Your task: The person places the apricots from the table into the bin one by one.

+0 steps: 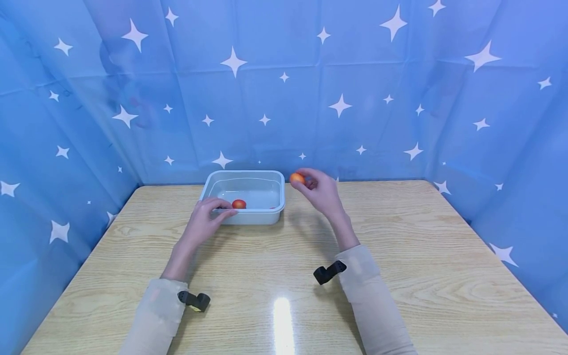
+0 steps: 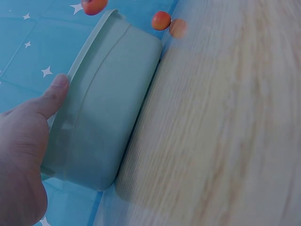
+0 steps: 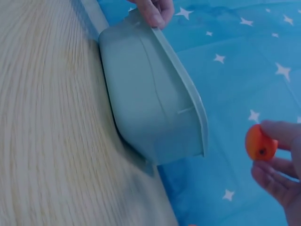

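Note:
A pale blue-grey plastic tub (image 1: 259, 217) stands at the far side of the table. My left hand (image 1: 207, 215) pinches its near rim at the left, the thumb (image 2: 57, 89) lying along the outside in the left wrist view. To the right of the tub, my right hand (image 1: 322, 192) is raised and holds a small round orange-red fruit (image 1: 297, 178) between thumb and fingertips. A dark spot marks that fruit (image 3: 260, 143) in the right wrist view. Inside the tub lies a red fruit (image 1: 238, 204), and a sliver of red shows at the right, mostly hidden behind the rim.
Past the tub in the left wrist view, an orange-red fruit (image 2: 161, 20) appears near the table edge, with an orange blur beside it. The wood-grain table (image 1: 248, 281) reflects a bright light near its front. A blue star-patterned curtain (image 1: 284, 123) hangs behind and at both sides.

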{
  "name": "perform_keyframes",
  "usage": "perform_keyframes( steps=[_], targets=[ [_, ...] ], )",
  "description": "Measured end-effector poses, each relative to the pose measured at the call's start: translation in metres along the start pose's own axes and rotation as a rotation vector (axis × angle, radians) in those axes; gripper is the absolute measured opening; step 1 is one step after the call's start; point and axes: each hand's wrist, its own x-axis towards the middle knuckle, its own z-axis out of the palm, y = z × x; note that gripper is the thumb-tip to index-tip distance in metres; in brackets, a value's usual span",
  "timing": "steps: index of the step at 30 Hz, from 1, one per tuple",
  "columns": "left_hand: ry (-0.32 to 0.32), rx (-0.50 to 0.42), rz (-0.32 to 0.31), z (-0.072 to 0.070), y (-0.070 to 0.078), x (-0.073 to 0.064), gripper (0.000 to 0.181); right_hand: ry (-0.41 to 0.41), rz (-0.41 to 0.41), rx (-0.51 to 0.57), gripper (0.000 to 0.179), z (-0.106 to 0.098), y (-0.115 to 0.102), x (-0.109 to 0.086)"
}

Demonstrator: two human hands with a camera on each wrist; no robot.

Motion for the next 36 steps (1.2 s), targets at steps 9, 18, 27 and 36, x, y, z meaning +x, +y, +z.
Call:
perform_keyframes(
  steps=[9,18,27,36],
  targets=[
    [0.004,-0.001,0.011,0.000,0.000,0.000,0.012,0.066,-0.099,0.031,0.033,0.008,-0.016,0.002],
    [0.006,0.000,0.042,0.000,-0.003,0.001,0.011,0.057,-0.173,0.045,0.032,0.020,-0.024,0.001],
    [0.000,-0.017,0.038,0.000,-0.003,0.001,0.011,0.011,-0.183,0.064,0.031,0.034,-0.026,-0.001],
    [-0.002,-0.011,0.037,0.000,-0.003,0.001,0.011,-0.052,-0.157,0.084,0.034,0.049,-0.026,-0.006]
  ],
)
